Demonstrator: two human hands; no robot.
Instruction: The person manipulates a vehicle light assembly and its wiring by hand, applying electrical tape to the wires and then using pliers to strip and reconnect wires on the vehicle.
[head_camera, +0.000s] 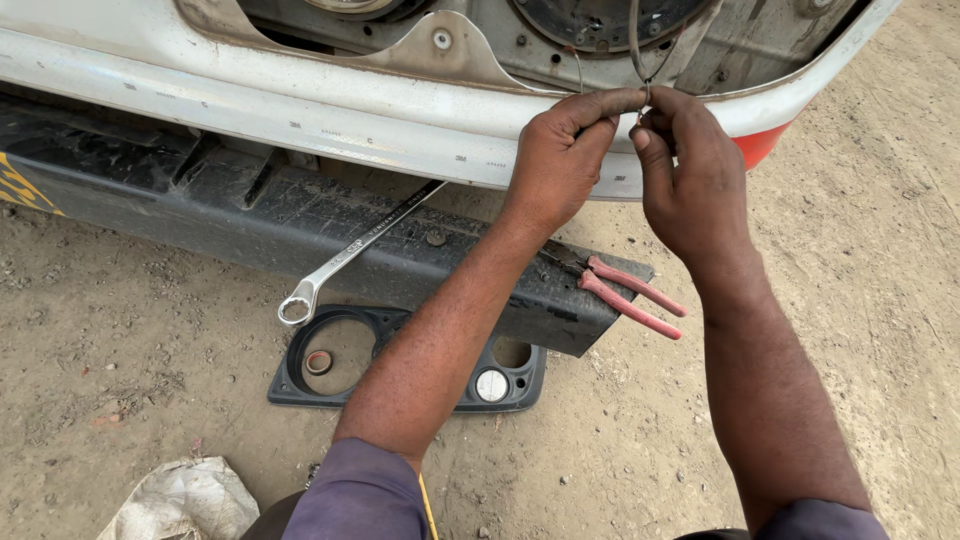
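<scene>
White sack (180, 500) lying on dirt, lower left of frame. Black headlight bezel (400, 395) flat on ground, lower centre. Ring spanner (345, 258) and red-handled pliers (625, 292) laid on black bumper (200, 205), mid frame. Thin wire (640, 60) pinched between fingertips of left hand (560, 160) and right hand (690, 170), both closed on it, upper centre-right, before white body panel (300, 105).

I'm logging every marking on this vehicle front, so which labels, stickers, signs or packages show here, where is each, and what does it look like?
Strip: runs along the white body panel's lower edge, pale band with small dark repeated marks.
Decal: far left on the dark bumper, yellow jagged shape, cut off by the frame.
Sack: crumpled, whitish, on the dirt at bottom left; no marking visible.
No signs or screens.
</scene>
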